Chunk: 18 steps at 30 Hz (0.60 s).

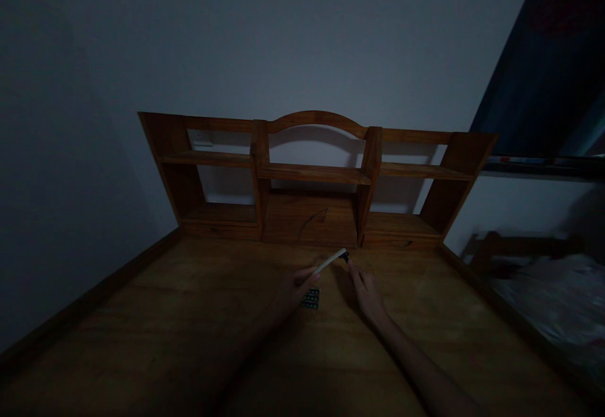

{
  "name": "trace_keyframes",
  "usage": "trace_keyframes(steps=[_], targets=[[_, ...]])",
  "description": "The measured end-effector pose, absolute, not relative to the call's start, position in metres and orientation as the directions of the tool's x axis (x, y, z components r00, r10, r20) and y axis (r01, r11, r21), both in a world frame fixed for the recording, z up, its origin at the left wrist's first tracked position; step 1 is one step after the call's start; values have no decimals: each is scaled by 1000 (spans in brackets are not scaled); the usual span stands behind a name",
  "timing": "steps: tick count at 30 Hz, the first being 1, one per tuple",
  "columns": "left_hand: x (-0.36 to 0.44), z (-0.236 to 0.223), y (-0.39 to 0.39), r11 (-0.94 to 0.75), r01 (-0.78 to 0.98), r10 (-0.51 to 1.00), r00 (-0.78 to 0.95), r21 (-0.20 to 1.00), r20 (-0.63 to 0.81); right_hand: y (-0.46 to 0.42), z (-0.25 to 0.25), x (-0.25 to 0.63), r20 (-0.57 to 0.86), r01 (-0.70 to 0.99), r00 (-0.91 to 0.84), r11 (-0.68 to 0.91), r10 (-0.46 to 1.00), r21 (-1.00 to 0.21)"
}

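My left hand point(295, 286) is closed around the lower end of a slim, pale, stick-like thing point(329, 261) that slants up to the right. At its upper tip is a small black piece point(345, 256), whose kind is too dark to make out. My right hand point(363, 283) pinches this black piece between thumb and fingers, which touches or nearly touches the pale tip. A small dark card-like piece with rows of light spots point(311, 299) lies on the wooden desk point(331, 348), just right of my left hand and partly hidden by it.
A wooden shelf unit point(314, 173) with open compartments stands along the far edge of the desk, against a pale wall point(302, 39). Raised wooden edges run down both sides. Beyond the right edge lies a crumpled, pale, shiny heap point(558, 297). The room is dim.
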<state>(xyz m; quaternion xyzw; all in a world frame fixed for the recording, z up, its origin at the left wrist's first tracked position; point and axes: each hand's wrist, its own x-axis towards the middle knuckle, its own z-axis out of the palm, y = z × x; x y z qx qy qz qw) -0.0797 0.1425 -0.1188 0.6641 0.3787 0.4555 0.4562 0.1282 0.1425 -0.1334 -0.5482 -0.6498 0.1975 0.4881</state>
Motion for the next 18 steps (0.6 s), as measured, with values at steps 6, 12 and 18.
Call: trace_keyframes(steps=[6, 12, 18], targets=[[-83, -123, 152, -224, 13, 966, 135, 974, 221, 137, -126, 125, 429, 479, 86, 340, 899, -809], [-81, -114, 142, -207, 7, 945, 260, 978, 198, 137, -127, 124, 438, 475, 101, 344, 893, -810], [-78, -111, 137, -228, 39, 933, 296, 973, 207, 138, -130, 125, 429, 472, 88, 342, 899, -813]])
